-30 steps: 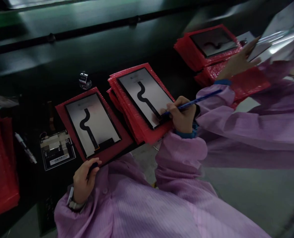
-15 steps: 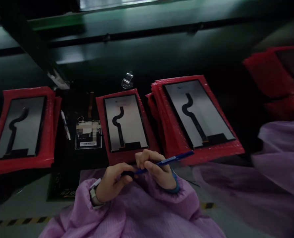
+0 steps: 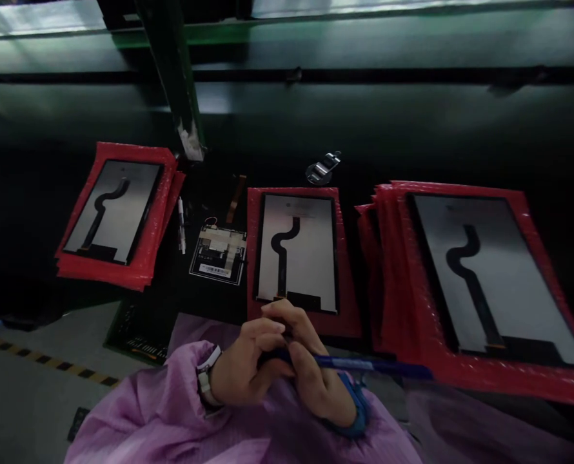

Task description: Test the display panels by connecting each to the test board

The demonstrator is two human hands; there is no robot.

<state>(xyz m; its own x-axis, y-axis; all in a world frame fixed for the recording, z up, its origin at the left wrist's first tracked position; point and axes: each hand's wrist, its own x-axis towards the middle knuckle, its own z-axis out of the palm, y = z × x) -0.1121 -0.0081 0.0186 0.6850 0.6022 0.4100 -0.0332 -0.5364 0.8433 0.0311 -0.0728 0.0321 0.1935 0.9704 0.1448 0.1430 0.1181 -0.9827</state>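
A slim blue pen point(image 3: 378, 366) is held low in front of my body, its long end pointing right. My right hand point(image 3: 318, 380) grips it between thumb and fingers. Closed around the pen's dark left end is my left hand point(image 3: 248, 364), touching the right; the fingers hide the pen's tip. Just beyond my hands a display panel point(image 3: 311, 258) lies face down on a red bubble bag point(image 3: 347, 309), a curved black flex cable point(image 3: 282, 258) along its back. My fingertips overlap the panel's lower edge in view.
To the right stands a pile of red bags point(image 3: 398, 290) topped by another panel point(image 3: 519, 283); a similar pile point(image 3: 108, 274) is on the left. Between lie a white pen point(image 3: 181, 225), a circuit assembly point(image 3: 219, 254) and an orange flex strip point(image 3: 237, 200). A metal clip point(image 3: 323, 169) sits behind.
The view has swung, so the table items appear shifted and turned. My hands have drawn closer together, and the blue pen now points slightly downward to the right instead of upward.
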